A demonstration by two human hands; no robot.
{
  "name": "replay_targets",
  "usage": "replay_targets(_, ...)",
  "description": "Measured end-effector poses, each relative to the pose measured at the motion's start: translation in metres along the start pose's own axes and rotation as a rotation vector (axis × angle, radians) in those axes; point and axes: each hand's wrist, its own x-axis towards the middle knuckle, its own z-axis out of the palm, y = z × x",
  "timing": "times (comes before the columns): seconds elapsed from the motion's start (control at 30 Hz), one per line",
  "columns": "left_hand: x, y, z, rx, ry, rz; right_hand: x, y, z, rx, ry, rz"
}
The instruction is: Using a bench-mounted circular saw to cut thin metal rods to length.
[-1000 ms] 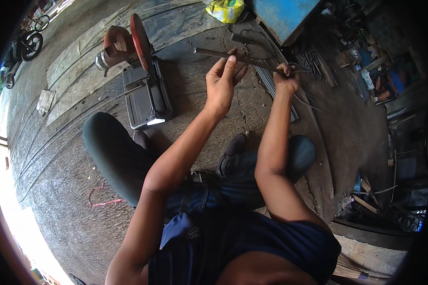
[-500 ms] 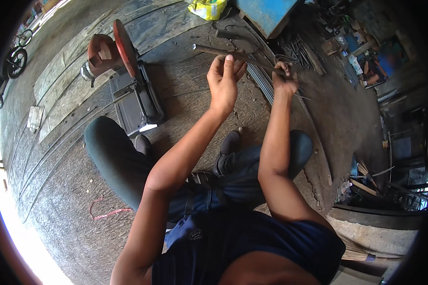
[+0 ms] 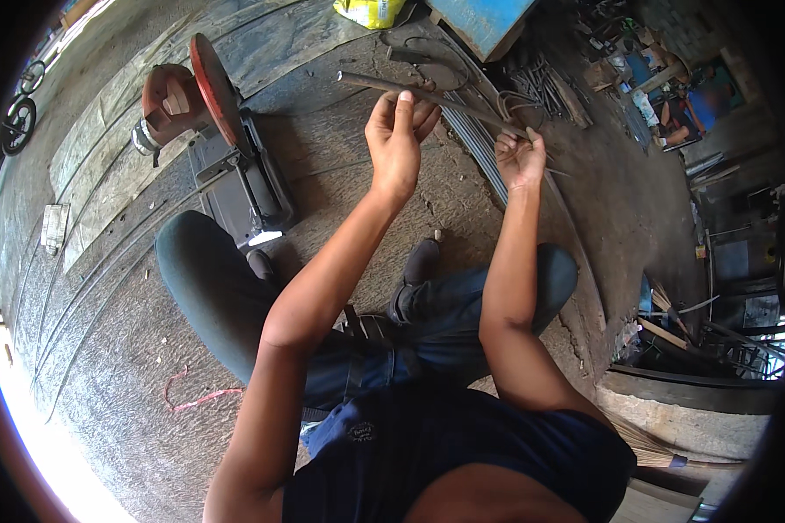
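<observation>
A dark metal rod (image 3: 462,109) is held up in front of me, slanting from upper left down to the right, its cut left end bright. My left hand (image 3: 397,144) is closed on it left of the middle, thumb on the near side and fingers behind. Near the rod's right end, my right hand (image 3: 522,161) pinches it between thumb and fingertips, palm facing up. To the left on the floor stands a chop saw (image 3: 170,100) with a red round guard (image 3: 216,91) and a dark base (image 3: 244,179).
Long thin rods (image 3: 105,261) lie across the floor at left. Ahead are a yellow bag (image 3: 368,12), a blue metal box (image 3: 480,22), a ribbed metal strip (image 3: 478,157) and a heap of scrap rods (image 3: 549,91). A broom (image 3: 645,444) lies at lower right.
Both hands and the rod sit slightly differently in view; the left hand appears a little higher and further left. My right hand's fingers have shifted at the rod's right end.
</observation>
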Motion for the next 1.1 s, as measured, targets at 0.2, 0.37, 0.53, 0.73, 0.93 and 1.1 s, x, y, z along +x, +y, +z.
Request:
replay_targets(0.2,0.004,0.004,-0.013,0.006,0.028,0.004,0.004,0.010,-0.004,0.002,-0.073,0.051)
replay_targets(0.37,0.007,0.009,-0.019,0.028,0.054,-0.003,0.003,0.012,-0.002,-0.011,-0.091,0.074)
replay_targets(0.53,0.010,0.006,-0.022,-0.021,0.139,-0.004,-0.005,0.009,0.012,-0.076,-0.070,0.029)
replay_targets(0.73,0.026,0.012,-0.075,-0.018,0.351,0.009,-0.021,0.025,0.062,-0.313,-0.142,-0.022)
replay_targets(0.93,0.038,-0.013,-0.128,-0.200,0.358,-0.267,-0.044,0.015,0.091,-0.815,-0.173,-0.247)
replay_targets(1.1,0.052,-0.039,-0.191,-0.234,0.323,-0.404,-0.045,0.024,0.085,-1.016,-0.331,-0.207)
